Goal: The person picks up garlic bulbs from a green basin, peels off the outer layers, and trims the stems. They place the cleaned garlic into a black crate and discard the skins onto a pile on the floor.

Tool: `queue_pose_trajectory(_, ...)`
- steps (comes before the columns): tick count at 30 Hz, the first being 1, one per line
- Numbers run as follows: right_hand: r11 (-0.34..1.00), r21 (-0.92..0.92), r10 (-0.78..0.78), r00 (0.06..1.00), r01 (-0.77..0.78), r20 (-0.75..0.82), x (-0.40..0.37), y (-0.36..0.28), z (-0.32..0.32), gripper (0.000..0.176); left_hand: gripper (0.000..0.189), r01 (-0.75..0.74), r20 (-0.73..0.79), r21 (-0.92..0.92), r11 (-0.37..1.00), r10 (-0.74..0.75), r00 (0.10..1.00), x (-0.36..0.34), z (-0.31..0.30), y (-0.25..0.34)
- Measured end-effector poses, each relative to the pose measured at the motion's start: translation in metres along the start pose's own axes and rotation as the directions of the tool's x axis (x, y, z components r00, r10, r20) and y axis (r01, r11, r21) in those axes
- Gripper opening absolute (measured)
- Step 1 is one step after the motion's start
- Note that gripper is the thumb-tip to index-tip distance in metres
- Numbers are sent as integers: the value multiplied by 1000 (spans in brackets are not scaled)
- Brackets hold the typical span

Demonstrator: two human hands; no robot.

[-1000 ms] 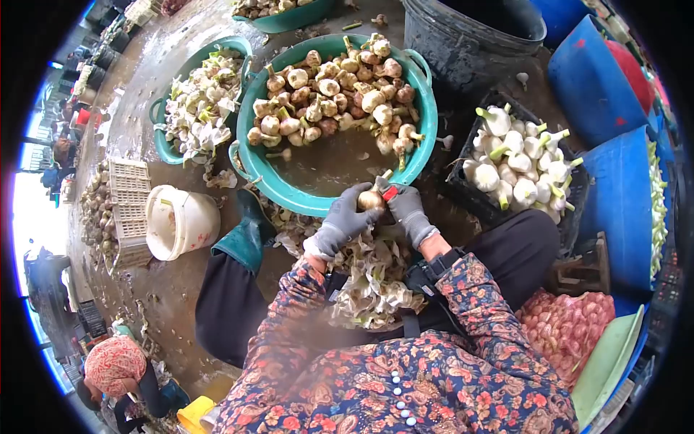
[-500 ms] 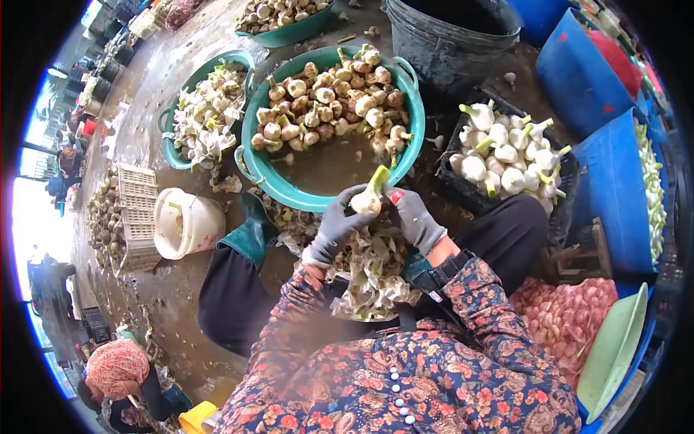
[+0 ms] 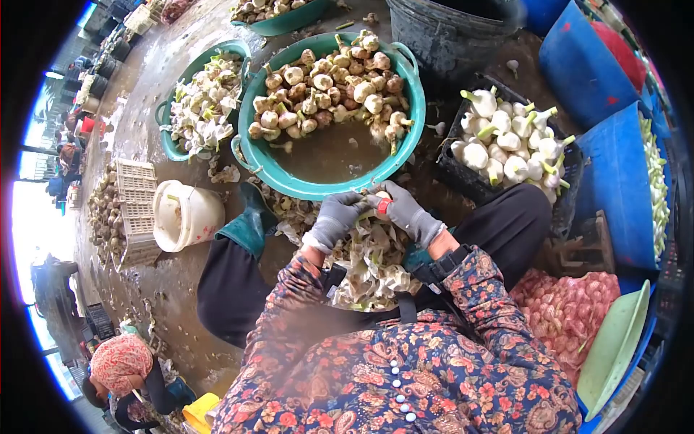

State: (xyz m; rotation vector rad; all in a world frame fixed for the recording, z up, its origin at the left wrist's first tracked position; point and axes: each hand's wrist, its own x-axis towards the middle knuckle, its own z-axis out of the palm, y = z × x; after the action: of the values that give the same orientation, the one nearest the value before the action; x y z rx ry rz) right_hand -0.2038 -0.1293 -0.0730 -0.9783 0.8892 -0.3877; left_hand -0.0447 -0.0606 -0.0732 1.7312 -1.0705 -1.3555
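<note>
Both my hands wear grey gloves and meet just in front of the large green tub (image 3: pixel 311 189). Between them is a garlic bulb (image 3: pixel 384 195), mostly hidden by my fingers. My left hand (image 3: pixel 337 219) is closed, its fingertips pinching at the bulb's side. My right hand (image 3: pixel 410 215) is closed around the bulb, with red tape on one finger. Below them, loose garlic skins (image 3: pixel 370 264) are heaped in my lap. Unpeeled garlic bulbs (image 3: pixel 325 94) fill the far part of the tub. To the right, a black crate (image 3: pixel 463 173) holds clean white bulbs (image 3: pixel 506 141).
A smaller green tub (image 3: pixel 163 137) of skins stands left of the large one. Nearby are a white bucket (image 3: pixel 206 215), a dark bucket (image 3: pixel 448 36), blue bins (image 3: pixel 614 181) and a red net sack of garlic (image 3: pixel 560 311). Another person (image 3: pixel 123 365) bends over at lower left.
The bulb has turned from upright, stem showing, to mostly covered by my fingers. My right hand has closed over it and my left fingers have drawn in. The view has shifted slightly.
</note>
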Motion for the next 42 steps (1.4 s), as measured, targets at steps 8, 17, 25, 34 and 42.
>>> queue_pose_trajectory(8, 782, -291, -512, 835, 551, 204, -1, -5, 7, 51, 25, 236, 133, -891, 389, -273, 953, -4, -7, -15)
queue_pose_trajectory(17, 939, 204, -193, 915, 277, -355, 20, 8, 1, 15, 8, -325, -88, -162, 932, 315, 945, -44, -2, 17)
queue_pose_trajectory(25, 949, 287, -18, 934, 127, -356, 11, 0, 2, 20, 78, -32, 28, 626, 779, 18, 999, -49, -1, 5)
queue_pose_trajectory(34, 989, -123, 37, 954, -77, -297, 11, 3, 3, 36, 69, -389, -126, 530, 754, 524, 843, -10, 16, 5)
queue_pose_trajectory(42, 997, 71, 2, 995, 6, -102, 7, 8, 1, 22, 44, 236, 221, -859, 454, -86, 971, -12, 4, 12)
